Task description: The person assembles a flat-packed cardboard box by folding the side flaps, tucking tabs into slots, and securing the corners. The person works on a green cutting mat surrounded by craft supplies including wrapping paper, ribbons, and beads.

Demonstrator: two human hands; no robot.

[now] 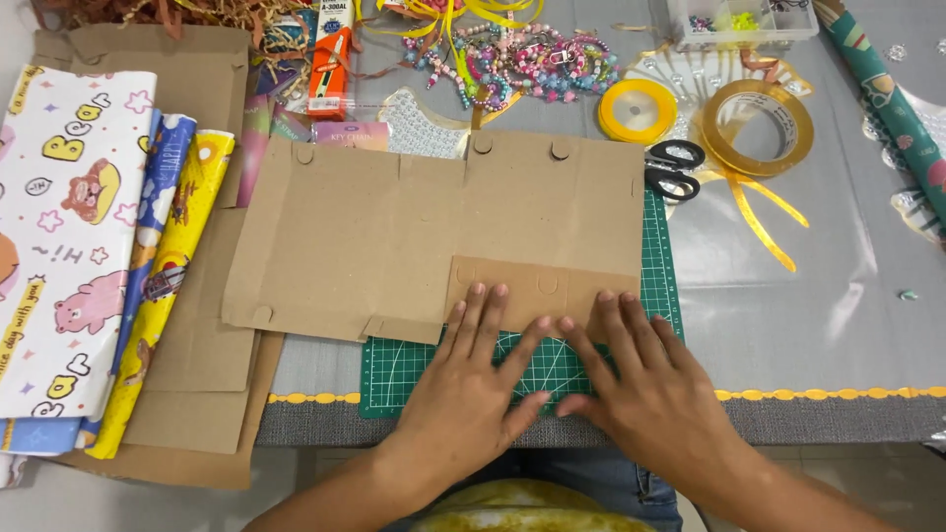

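Both hands, left (pixel 471 389) and right (pixel 645 379), pressed spread fingers flat on the cardboard's (pixel 434 232) folded flap over the green mat (pixel 655 266); apparently unsecured, it could spring open.

1. We see the green cutting mat (pixel 662 258) only as a strip right of the cardboard sheet (pixel 394 236) and a patch below it; the rest lies hidden beneath.
2. Our left hand (pixel 471 389) and right hand (pixel 645 379) cover the mat's near edge below the cardboard sheet.
3. Left of the cardboard sheet, the wrapping paper (pixel 69 236) is cut off by the picture's edge.
4. Above and to the right of it, the clear bead box (pixel 739 22) is cropped, its contents too small to tell.
5. Far right of the sheet, the teal paper roll (pixel 887 103) runs out of the picture.
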